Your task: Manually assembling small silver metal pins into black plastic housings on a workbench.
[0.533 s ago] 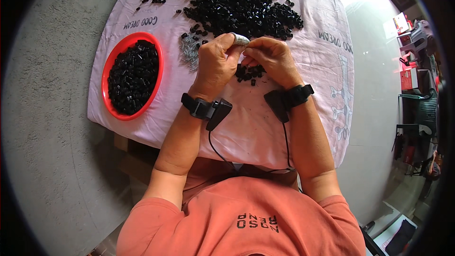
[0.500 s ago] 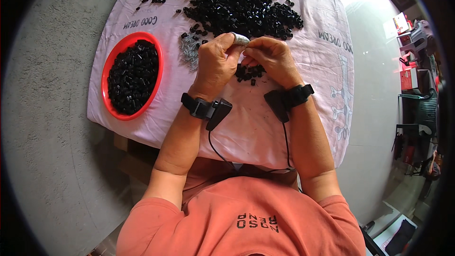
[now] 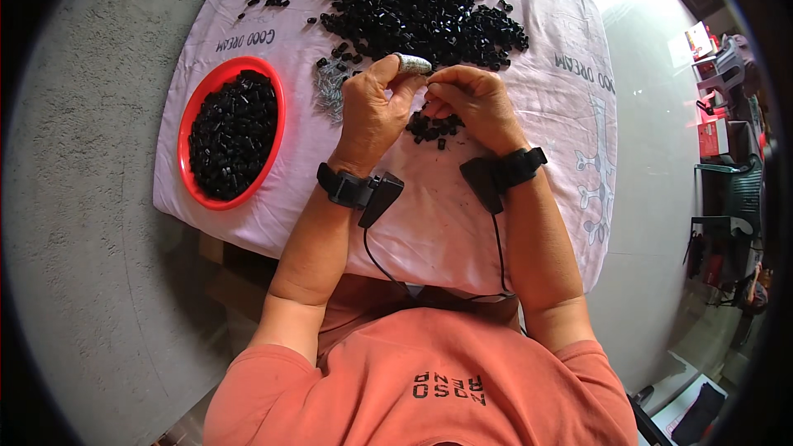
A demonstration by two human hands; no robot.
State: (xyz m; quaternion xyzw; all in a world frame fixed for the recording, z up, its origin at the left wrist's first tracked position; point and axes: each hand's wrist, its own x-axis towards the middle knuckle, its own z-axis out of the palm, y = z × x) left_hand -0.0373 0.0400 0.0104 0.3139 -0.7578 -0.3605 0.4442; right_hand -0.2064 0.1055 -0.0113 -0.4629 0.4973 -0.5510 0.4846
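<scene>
Pinched thumb to finger over pink cloth [image 3: 429,223], with left hand [image 3: 370,109] and right hand [image 3: 481,103] close together; cannot tell of any piece held between; seemingly at risk, given a slack pinch, of dropping something tiny and losing it among black pieces [image 3: 434,129] just below or in the large black heap [image 3: 405,8] beyond; lying at mixed angles there, pointing no single way, with any pinched long axis hidden

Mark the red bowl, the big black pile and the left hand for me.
Red bowl [image 3: 281,111]: head view, on its right rim.
Big black pile [image 3: 405,8]: head view, near its middle.
Left hand [image 3: 368,119]: head view, on its back.
</scene>
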